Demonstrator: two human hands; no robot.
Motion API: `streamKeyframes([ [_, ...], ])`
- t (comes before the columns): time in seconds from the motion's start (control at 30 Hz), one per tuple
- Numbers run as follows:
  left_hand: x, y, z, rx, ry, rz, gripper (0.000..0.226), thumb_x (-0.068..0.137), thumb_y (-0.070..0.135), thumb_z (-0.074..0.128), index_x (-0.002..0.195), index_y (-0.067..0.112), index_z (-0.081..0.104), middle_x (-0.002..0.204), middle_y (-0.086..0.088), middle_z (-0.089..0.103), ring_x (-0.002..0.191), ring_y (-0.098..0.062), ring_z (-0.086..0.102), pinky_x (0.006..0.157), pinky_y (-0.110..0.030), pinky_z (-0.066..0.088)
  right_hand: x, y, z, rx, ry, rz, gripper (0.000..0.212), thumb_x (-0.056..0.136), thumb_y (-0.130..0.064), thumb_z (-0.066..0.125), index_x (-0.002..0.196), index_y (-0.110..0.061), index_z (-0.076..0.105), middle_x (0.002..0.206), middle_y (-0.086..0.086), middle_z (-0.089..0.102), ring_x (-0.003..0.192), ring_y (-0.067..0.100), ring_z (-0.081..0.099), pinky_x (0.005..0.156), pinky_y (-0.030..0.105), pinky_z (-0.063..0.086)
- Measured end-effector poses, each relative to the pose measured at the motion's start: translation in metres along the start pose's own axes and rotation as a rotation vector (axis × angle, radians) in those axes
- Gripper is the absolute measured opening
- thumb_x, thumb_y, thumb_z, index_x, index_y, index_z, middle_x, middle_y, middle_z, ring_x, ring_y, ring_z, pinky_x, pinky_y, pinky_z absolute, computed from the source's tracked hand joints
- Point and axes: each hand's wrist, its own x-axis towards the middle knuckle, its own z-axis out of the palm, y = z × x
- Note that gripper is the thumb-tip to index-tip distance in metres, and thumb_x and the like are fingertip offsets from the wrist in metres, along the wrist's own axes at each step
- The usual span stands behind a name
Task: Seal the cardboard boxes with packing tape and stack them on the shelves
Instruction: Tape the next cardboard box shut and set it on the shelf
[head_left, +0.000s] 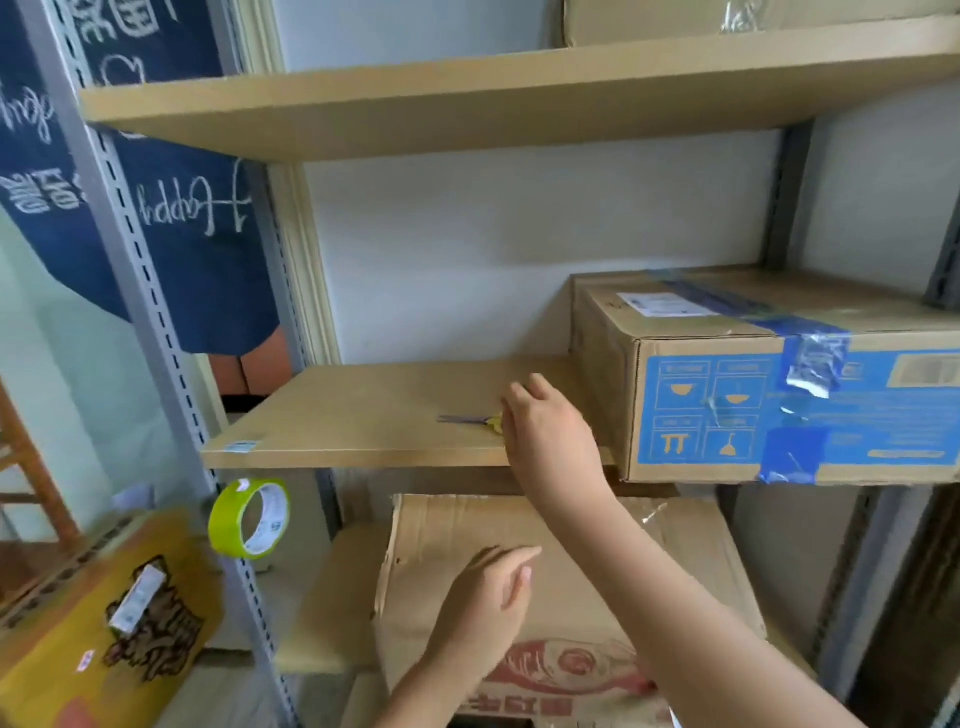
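While the right hand (545, 431) reaches onto the middle shelf (363, 415), fingers loosely extended over the scissors (470, 420) and not yet closed on them, the left hand (488, 597) rests flat and relaxed on the brown box (675, 561) below, probably steadying it. The green tape roll (249, 518) hangs left; a blue-taped box (753, 389) sits right.

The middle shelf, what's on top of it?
A blue-taped box sits on the middle shelf, beside scissors at the right hand, which covers their handles.
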Motion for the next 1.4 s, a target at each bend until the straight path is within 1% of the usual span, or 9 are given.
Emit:
streamKeyframes([
  [0.13,-0.024,0.009,-0.009,-0.106,-0.012,0.011,0.032,0.102,0.022,0.046,0.125,0.034,0.065,0.116,0.027,0.061,0.105,0.009,0.058,0.088,-0.013,0.049,0.061,0.016,0.027,-0.020,-0.497,0.285,0.020,0.095,-0.008,0.056,0.112,-0.001,0.065,0.096,0.012,0.057,0.084,0.028,0.056,0.067,0.027,0.040],
  [0.2,-0.033,0.015,-0.002,-0.170,-0.038,-0.014,0.031,0.101,0.025,0.045,0.120,0.037,0.067,0.107,0.027,0.064,0.096,0.004,0.062,0.081,-0.016,0.051,0.061,0.025,0.035,0.009,-0.556,0.314,0.026,0.094,-0.017,0.063,0.115,-0.002,0.063,0.095,0.009,0.056,0.083,0.025,0.054,0.068,0.028,0.041],
  [0.53,-0.070,0.056,0.045,-0.458,-0.183,-0.180,0.028,0.102,0.016,0.048,0.112,0.026,0.072,0.098,0.011,0.073,0.080,-0.001,0.068,0.068,-0.013,0.047,0.043,0.041,0.022,-0.085,-0.525,0.306,0.027,0.099,-0.007,0.049,0.123,-0.001,0.060,0.119,0.017,0.062,0.109,0.032,0.061,0.087,0.035,0.049],
  [0.67,-0.074,0.063,0.042,-0.469,-0.194,-0.212,0.028,0.103,0.017,0.047,0.110,0.028,0.071,0.099,0.010,0.073,0.080,0.000,0.067,0.069,-0.015,0.047,0.055,0.048,0.012,-0.050,-0.590,0.303,0.036,0.095,-0.023,0.061,0.124,-0.002,0.061,0.124,0.019,0.062,0.115,0.036,0.059,0.094,0.041,0.047],
  [0.83,-0.071,0.062,0.039,-0.442,-0.182,-0.275,0.029,0.102,0.015,0.047,0.108,0.026,0.073,0.095,0.011,0.074,0.080,-0.001,0.067,0.072,-0.019,0.049,0.058,0.051,0.012,-0.103,-0.622,0.229,0.039,0.093,-0.029,0.065,0.123,-0.005,0.063,0.122,0.016,0.064,0.094,0.026,0.054,0.097,0.042,0.050],
  [1.03,-0.069,0.068,0.052,-0.509,-0.187,-0.323,0.029,0.102,0.013,0.048,0.102,0.026,0.074,0.093,0.007,0.074,0.078,-0.002,0.068,0.074,-0.025,0.052,0.026,0.024,-0.022,-0.246,-0.503,-0.109,0.033,0.094,-0.040,0.061,0.108,-0.010,0.065,0.103,0.012,0.064,0.084,0.030,0.060,0.066,0.030,0.040],
  [1.13,-0.068,0.070,0.067,-0.643,-0.176,-0.465,0.032,0.099,0.005,0.046,0.095,0.021,0.073,0.089,0.000,0.074,0.075,-0.007,0.068,0.069,-0.024,0.053,-0.049,0.030,-0.029,0.002,-0.475,-0.247,0.029,0.090,-0.049,0.062,0.098,-0.021,0.061,0.080,-0.001,0.068,0.056,0.011,0.059,0.052,0.028,0.041],
  [1.3,-0.061,0.089,0.108,-0.899,-0.283,-0.733,0.010,0.094,0.020,0.061,0.101,0.013,0.064,0.093,-0.008,0.073,0.086,-0.020,0.071,0.081,-0.031,0.057,-0.133,0.133,-0.015,0.072,-0.566,0.008,0.038,0.092,-0.032,0.068,0.123,-0.011,0.060,0.112,0.002,0.061,0.075,0.006,0.047,0.068,0.015,0.034],
  [1.4,-0.054,0.109,0.139,-1.031,-0.279,-0.860,0.036,0.090,0.019,0.072,0.120,0.010,0.053,0.115,-0.013,0.068,0.103,-0.031,0.069,0.094,-0.047,0.056,-0.144,0.189,-0.004,0.175,-0.451,0.175,0.037,0.088,-0.026,0.074,0.121,-0.010,0.066,0.107,0.004,0.062,0.076,0.006,0.047,0.070,0.008,0.033],
])
